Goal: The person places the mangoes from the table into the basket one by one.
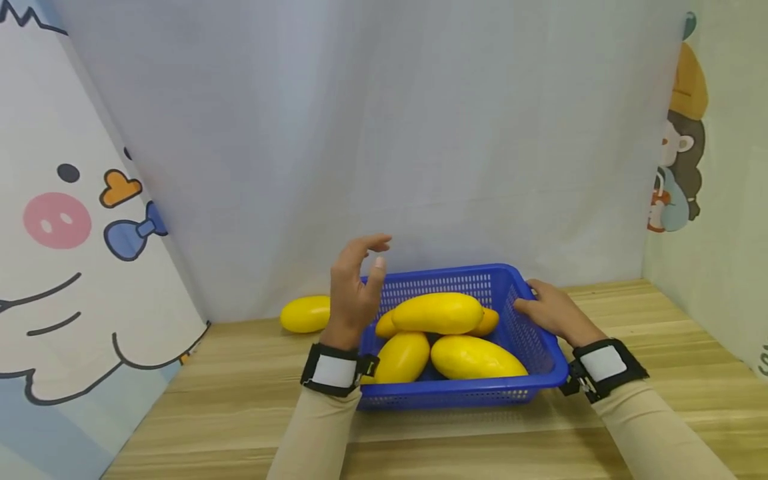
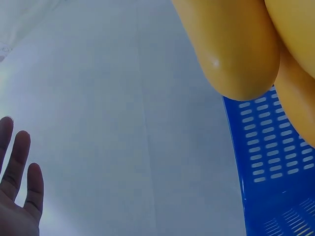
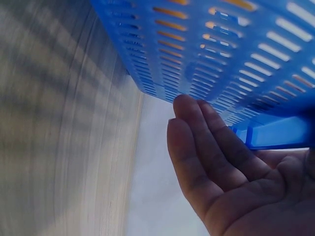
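A blue plastic basket (image 1: 450,395) with slotted walls holds several smooth, oblong yellow fruits. One fruit (image 1: 438,313) lies across the top of the pile, and two more, a left one (image 1: 403,358) and a right one (image 1: 477,358), lie at the front. My right hand (image 1: 549,308) grips the basket's right rim, thumb over the edge and fingers (image 3: 189,152) against the outer wall. Raised at the basket's left end, my left hand (image 1: 354,287) holds nothing, its fingers loosely bent. That hand (image 2: 19,196) appears apart from the basket in the left wrist view.
Another yellow fruit (image 1: 304,314) lies on the wooden table (image 1: 240,393) left of the basket, partly hidden behind my left hand. A pale cloth (image 1: 420,133) hangs behind the table. Printed panels stand on the left (image 1: 48,300) and right (image 1: 720,280).
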`<state>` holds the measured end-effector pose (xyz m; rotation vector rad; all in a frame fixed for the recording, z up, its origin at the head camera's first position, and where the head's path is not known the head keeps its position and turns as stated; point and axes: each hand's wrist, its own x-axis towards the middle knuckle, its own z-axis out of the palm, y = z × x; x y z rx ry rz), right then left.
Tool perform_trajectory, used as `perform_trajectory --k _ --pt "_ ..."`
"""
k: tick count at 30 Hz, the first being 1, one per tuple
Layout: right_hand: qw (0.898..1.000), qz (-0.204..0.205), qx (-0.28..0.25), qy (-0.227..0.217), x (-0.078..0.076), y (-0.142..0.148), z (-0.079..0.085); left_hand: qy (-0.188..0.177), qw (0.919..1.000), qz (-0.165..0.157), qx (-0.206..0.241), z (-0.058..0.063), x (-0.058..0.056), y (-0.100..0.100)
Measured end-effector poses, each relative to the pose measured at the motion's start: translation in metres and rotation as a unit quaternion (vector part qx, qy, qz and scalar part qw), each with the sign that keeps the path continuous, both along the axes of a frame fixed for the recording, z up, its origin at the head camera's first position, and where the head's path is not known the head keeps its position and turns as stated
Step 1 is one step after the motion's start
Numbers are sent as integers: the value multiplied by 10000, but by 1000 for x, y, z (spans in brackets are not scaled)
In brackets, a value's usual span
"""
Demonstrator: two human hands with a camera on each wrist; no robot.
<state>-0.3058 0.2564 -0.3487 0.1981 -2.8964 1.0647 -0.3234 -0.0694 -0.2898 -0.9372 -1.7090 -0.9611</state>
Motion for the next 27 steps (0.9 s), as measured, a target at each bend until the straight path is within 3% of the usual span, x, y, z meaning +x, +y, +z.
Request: perform_trajectory --k 17,27 --pt "9999 48 25 -89 1 2 1 460 9987 100 172 23 12 -31" --pt "10000 56 24 45 1 3 -1 687 9970 315 192 21 9 -54"
